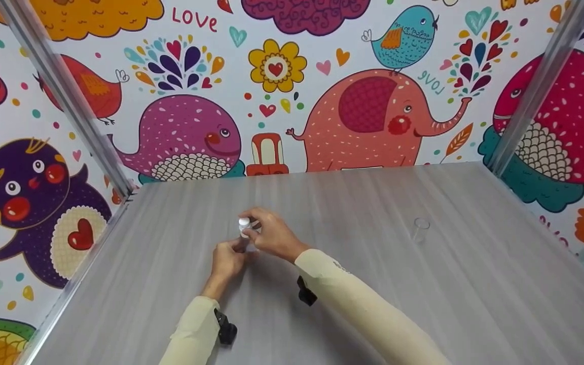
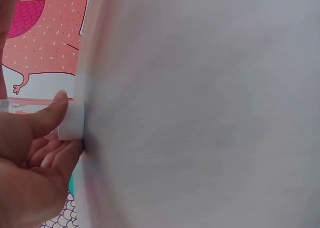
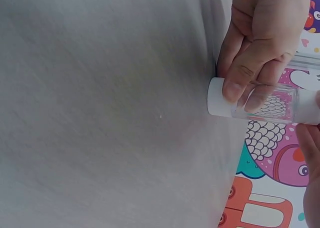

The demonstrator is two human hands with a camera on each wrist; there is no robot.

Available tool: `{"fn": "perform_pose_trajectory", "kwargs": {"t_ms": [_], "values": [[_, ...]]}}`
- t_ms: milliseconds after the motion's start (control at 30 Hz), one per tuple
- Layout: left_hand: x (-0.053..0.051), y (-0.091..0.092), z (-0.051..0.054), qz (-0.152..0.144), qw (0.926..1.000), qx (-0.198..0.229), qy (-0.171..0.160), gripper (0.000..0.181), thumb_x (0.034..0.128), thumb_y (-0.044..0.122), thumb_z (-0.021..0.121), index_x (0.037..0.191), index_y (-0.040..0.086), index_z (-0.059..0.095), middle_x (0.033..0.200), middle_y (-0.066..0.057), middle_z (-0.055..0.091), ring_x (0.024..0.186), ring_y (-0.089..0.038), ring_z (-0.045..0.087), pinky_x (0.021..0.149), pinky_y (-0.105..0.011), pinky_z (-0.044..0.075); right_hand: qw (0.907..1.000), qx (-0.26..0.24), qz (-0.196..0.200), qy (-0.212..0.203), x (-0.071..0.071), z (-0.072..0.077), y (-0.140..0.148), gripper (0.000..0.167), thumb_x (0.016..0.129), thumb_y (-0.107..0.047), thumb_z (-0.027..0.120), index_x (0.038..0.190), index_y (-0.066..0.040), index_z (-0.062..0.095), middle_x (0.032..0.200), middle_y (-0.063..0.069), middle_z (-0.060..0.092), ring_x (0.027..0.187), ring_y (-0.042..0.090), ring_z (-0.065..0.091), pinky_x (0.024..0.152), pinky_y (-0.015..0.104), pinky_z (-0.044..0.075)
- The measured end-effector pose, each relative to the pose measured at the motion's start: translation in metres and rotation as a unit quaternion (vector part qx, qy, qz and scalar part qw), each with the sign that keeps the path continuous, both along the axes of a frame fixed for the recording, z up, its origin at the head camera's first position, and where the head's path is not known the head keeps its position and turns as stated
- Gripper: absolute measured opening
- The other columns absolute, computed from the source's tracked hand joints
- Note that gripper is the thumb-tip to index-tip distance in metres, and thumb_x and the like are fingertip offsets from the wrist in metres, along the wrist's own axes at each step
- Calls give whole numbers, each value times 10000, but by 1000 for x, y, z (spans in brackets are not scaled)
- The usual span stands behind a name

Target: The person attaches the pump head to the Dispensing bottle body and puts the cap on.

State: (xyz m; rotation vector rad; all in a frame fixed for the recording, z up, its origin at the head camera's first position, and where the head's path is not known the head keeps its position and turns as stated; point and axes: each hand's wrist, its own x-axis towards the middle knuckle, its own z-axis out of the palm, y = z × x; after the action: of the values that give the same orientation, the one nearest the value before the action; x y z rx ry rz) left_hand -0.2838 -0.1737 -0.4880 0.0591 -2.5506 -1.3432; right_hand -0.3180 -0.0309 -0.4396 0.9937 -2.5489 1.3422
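A small clear cylindrical bottle (image 3: 280, 105) stands upright, with a white base (image 3: 220, 99) and a white cap (image 1: 244, 222) on top. My left hand (image 1: 228, 258) pinches it low down, thumb (image 2: 56, 113) on one side of the white base and fingers on the other. From above and to the right, my right hand (image 1: 274, 235) grips the top end between thumb and fingers. Only some of its fingers (image 3: 307, 143) show in the right wrist view, by the upper white part. The base appears to touch the table.
To the right on the grey wood-patterned table (image 1: 363, 213) stands a clear glass cylinder (image 1: 420, 230) with a round rim. Behind it rises a wall (image 1: 282, 116) printed with cartoon animals. Metal posts (image 1: 69, 96) frame both back corners.
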Motion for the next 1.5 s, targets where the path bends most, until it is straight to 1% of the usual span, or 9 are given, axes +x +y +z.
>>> {"fn": "perform_pose_trajectory", "kwargs": {"t_ms": [67, 200, 433, 600, 767, 900, 1100, 1333, 1500], "values": [[0, 0, -1, -39, 10000, 35, 77, 283, 747, -54, 734, 1029, -63, 754, 1036, -242, 746, 927, -293, 730, 825, -403, 585, 10000, -33, 15, -19, -1, -1, 0, 325, 929, -48, 678, 1252, -50, 636, 1206, 79, 680, 1047, 156, 689, 919, 222, 548], [0, 1, -3, -116, 9996, 190, 189, 301, 754, -117, 667, 1047, -101, 734, 1076, -279, 719, 1026, -402, 710, 876, -475, 572, 9999, -158, 21, -36, -1, -2, 1, 318, 923, -75, 696, 1231, -27, 637, 1176, 85, 693, 1029, 159, 699, 902, 234, 559], [1, 2, -2, -28, 9996, 273, -21, 243, 741, -3, 795, 981, -33, 776, 1042, -224, 750, 975, -329, 723, 845, -468, 573, 9972, -396, -268, -572, 3, 1, 1, 426, 944, -281, 694, 1314, -93, 597, 1293, 81, 649, 1161, 230, 647, 988, 385, 543], [1, 2, -1, -56, 9998, 160, 51, 256, 734, -13, 792, 987, -46, 771, 1026, -228, 752, 902, -275, 712, 786, -419, 578, 9989, -284, -189, -325, 2, 6, 1, 365, 943, -70, 630, 1307, -85, 619, 1359, 72, 606, 1246, 213, 588, 1049, 350, 501], [2, 1, 0, -39, 9999, 135, 59, 314, 729, -17, 802, 1037, -53, 758, 1047, -241, 743, 889, -264, 718, 773, -389, 584, 9994, -171, 44, -291, 2, 5, 0, 358, 929, 48, 600, 1258, -79, 661, 1320, 64, 638, 1183, 184, 624, 1014, 301, 519], [2, 0, -1, -26, 10000, 91, 12, 292, 727, 6, 808, 1010, -49, 763, 895, -213, 759, 722, -157, 607, 656, -288, 507, 9994, -46, 96, -322, 3, 3, -1, 359, 942, 34, 611, 1281, -77, 647, 1296, 80, 658, 1124, 185, 666, 964, 263, 539], [0, -2, -2, -27, 10000, 6, 89, 249, 712, 10, 803, 950, -53, 765, 729, -112, 689, 661, -115, 499, 618, -249, 415, 9995, 93, 91, -276, 1, 4, 1, 392, 941, -35, 657, 1330, -59, 612, 1301, 91, 662, 1119, 175, 681, 948, 242, 541], [0, 0, -1, 0, 10000, 53, -1, 215, 728, -1, 798, 935, -53, 768, 766, -118, 700, 675, -139, 492, 613, -243, 418, 9996, 83, -16, -286, 0, 4, 2, 381, 931, -90, 689, 1305, -67, 622, 1258, 86, 675, 1108, 180, 681, 950, 271, 548], [0, 1, 0, 26, 9999, 117, -33, 205, 724, -11, 796, 922, -53, 767, 770, -126, 703, 696, -154, 535, 626, -260, 438, 9997, 196, -94, -54, -1, 8, 2, 454, 908, -153, 731, 1338, -79, 605, 1319, 97, 646, 1166, 199, 648, 999, 325, 530]]}}
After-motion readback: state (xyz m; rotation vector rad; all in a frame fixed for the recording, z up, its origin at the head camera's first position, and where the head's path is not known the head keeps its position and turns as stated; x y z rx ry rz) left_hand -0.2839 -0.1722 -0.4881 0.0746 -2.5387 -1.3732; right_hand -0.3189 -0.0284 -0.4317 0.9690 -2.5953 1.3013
